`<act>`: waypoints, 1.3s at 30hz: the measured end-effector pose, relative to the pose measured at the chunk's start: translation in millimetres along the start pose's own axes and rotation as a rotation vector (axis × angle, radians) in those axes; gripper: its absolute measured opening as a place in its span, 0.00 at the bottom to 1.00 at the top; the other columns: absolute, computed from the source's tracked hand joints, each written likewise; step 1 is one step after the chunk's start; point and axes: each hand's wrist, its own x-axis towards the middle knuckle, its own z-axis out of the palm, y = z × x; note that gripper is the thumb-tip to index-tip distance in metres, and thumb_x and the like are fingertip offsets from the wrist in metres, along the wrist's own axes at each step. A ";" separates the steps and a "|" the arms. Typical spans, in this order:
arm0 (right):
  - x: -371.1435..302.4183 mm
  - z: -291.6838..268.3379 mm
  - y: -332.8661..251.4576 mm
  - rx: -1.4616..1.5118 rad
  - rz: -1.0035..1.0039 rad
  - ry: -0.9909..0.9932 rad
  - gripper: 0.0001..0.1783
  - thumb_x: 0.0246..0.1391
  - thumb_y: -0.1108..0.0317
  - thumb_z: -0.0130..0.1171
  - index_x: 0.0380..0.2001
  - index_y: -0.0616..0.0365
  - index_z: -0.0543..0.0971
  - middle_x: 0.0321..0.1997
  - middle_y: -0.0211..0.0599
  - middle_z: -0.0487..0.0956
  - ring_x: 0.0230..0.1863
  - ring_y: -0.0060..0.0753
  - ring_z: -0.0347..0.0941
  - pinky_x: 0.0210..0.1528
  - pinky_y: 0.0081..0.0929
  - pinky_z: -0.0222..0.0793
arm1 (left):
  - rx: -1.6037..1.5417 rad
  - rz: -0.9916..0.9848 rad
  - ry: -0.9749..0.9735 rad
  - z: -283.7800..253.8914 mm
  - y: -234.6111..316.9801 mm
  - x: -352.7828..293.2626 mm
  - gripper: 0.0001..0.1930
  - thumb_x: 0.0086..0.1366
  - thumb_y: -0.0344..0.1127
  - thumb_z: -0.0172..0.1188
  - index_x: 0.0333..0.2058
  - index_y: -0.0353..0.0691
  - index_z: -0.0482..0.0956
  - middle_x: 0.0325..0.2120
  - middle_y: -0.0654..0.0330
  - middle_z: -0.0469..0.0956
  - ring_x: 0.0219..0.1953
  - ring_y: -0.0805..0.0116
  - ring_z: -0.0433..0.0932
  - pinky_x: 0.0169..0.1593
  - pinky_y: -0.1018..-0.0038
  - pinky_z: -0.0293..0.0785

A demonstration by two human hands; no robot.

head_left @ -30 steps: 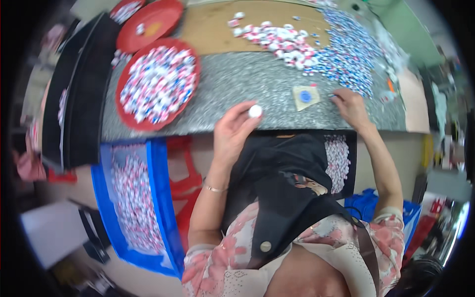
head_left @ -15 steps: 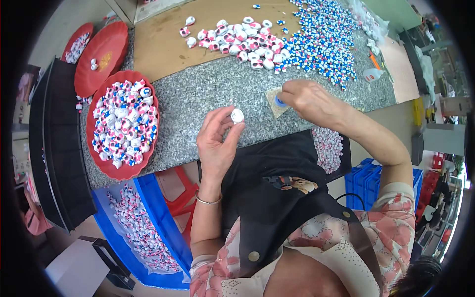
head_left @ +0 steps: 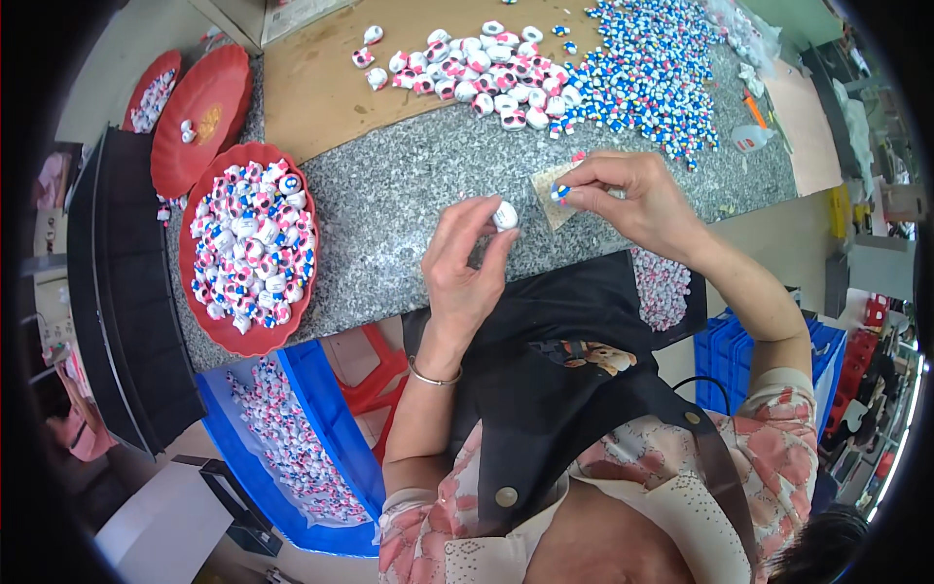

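Between the thumb and fingers of my left hand [head_left: 465,255] is a small rounded white figurine head [head_left: 505,216], held just above the granite worktop. My right hand [head_left: 632,200] pinches a tiny blue-and-white figurine piece [head_left: 559,193] with a touch of yellow. The two pieces are a short way apart. Below the right fingertips lies a small beige square pad [head_left: 547,209]. Beyond my hands a heap of white-and-pink figurine heads [head_left: 486,68] borders a wide spread of small blue-and-white pieces [head_left: 647,83].
A red scalloped tray [head_left: 255,343] full of figurine pieces stands at the left, with more red trays [head_left: 219,107] behind it. A blue crate [head_left: 336,414] of pieces sits below the table. A small bottle [head_left: 749,138] and an orange-handled tool [head_left: 755,111] lie at the right.
My right hand has lifted off the pad with the blue-and-white piece, which now shows at its fingertips. My left hand has moved right with the white head, nearer to the other hand.
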 end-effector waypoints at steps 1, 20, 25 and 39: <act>-1.7 5.8 2.2 0.328 0.168 -0.020 0.09 0.55 0.74 0.60 0.39 0.65 0.81 0.33 0.38 0.81 0.34 0.29 0.78 0.37 0.24 0.73 | 0.058 0.039 -0.009 1.7 2.5 0.7 0.19 0.52 0.20 0.67 0.45 0.36 0.79 0.40 0.55 0.78 0.36 0.67 0.80 0.37 0.75 0.78; -34.0 41.2 -13.3 0.230 -0.168 0.320 0.07 0.50 0.76 0.63 0.35 0.61 0.81 0.26 0.39 0.75 0.25 0.41 0.74 0.26 0.31 0.68 | -0.674 -0.434 -0.177 22.9 29.6 -17.2 0.16 0.72 0.32 0.49 0.51 0.27 0.75 0.39 0.55 0.79 0.34 0.73 0.79 0.38 0.79 0.76; -8.6 20.7 2.6 0.541 0.094 -0.136 0.08 0.56 0.71 0.59 0.38 0.62 0.81 0.33 0.36 0.78 0.36 0.30 0.76 0.40 0.29 0.70 | -0.624 -0.511 -0.241 4.0 32.1 -0.9 0.13 0.67 0.25 0.54 0.49 0.31 0.78 0.35 0.58 0.78 0.34 0.75 0.79 0.39 0.80 0.76; 46.6 -4.0 75.7 -0.521 -0.308 0.006 0.07 0.43 0.77 0.58 0.31 0.62 0.76 0.30 0.40 0.75 0.34 0.45 0.75 0.35 0.39 0.69 | 0.595 0.232 0.101 -85.4 38.6 53.1 0.13 0.54 0.20 0.62 0.40 0.35 0.78 0.40 0.50 0.78 0.45 0.53 0.76 0.48 0.65 0.73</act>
